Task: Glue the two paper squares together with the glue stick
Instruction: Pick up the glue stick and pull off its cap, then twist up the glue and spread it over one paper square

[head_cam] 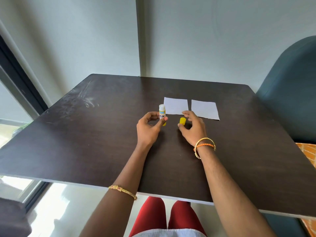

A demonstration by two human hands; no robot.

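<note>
Red-clad knees (pixel 164 216) show under the dark table (pixel 85 142). Left hand (pixel 148 128) pinches the uncapped glue stick (pixel 162 114) upright between thumb and fingers. Right hand (pixel 193 126) has curled fingers around the yellow cap (pixel 182 121); whether it grips the cap I cannot tell. Just beyond lie two white paper squares (pixel 176 106) flat, side by side, slightly apart

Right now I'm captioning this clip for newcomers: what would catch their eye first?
Two white paper squares lie side by side, apart, mid-table on the dark wooden table. Just in front, the left hand holds an uncapped white glue stick upright, while the right hand rests beside its yellow plastic cap.
</note>
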